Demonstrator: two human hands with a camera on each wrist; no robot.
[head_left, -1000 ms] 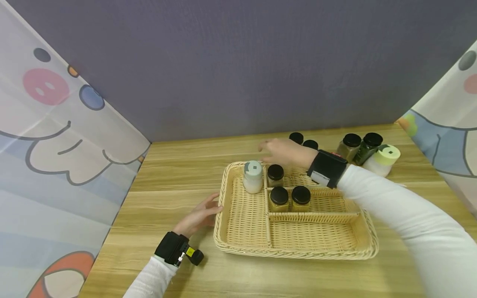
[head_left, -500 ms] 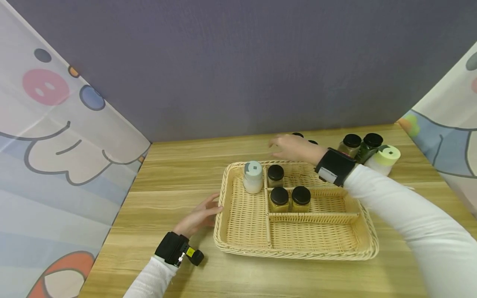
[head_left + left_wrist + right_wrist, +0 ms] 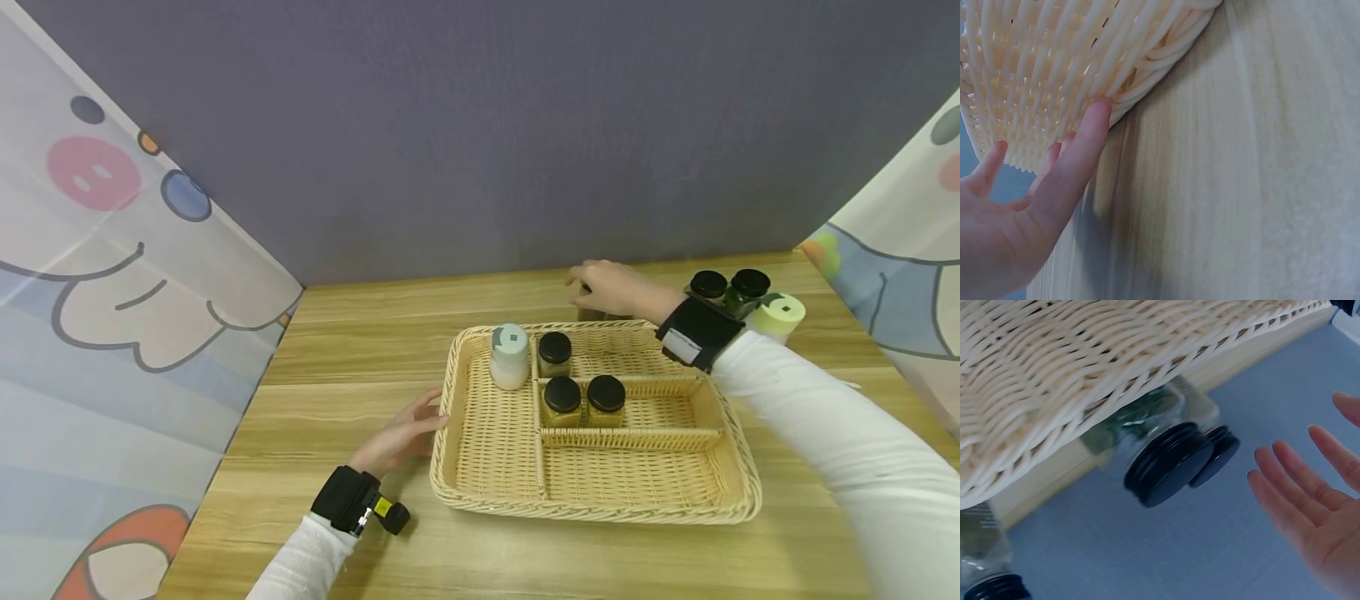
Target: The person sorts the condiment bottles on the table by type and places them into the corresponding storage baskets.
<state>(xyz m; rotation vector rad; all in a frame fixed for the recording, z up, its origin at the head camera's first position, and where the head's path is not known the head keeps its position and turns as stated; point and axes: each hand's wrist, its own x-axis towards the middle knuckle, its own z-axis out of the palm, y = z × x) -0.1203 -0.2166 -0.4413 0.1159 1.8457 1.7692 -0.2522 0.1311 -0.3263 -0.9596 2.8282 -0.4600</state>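
Observation:
My left hand (image 3: 401,435) touches the left side of a wicker basket (image 3: 517,500), fingers extended along the weave in the left wrist view. My right hand (image 3: 611,287) is behind the basket's far rim, over black-lidded jars it mostly hides in the head view. In the right wrist view its fingers (image 3: 1291,494) are spread, with a gap to a black-lidded jar (image 3: 1166,465) of green leaves and another jar (image 3: 1216,456) beside it. Inside the basket stand a white bottle with a pale green cap (image 3: 510,358), a black-lidded jar (image 3: 555,354) and two yellow-filled jars (image 3: 562,402) (image 3: 606,402).
At the back right of the wooden table (image 3: 360,350) stand two black-lidded jars (image 3: 708,285) (image 3: 750,287) and a bottle with a yellow-green cap (image 3: 780,312). A grey-blue wall (image 3: 487,150) rises along the back edge. Patterned curtains (image 3: 112,333) hang at both sides.
My right hand has moved to the right behind the basket, from beside the far jars to over them. The left hand and the basket have stayed in place.

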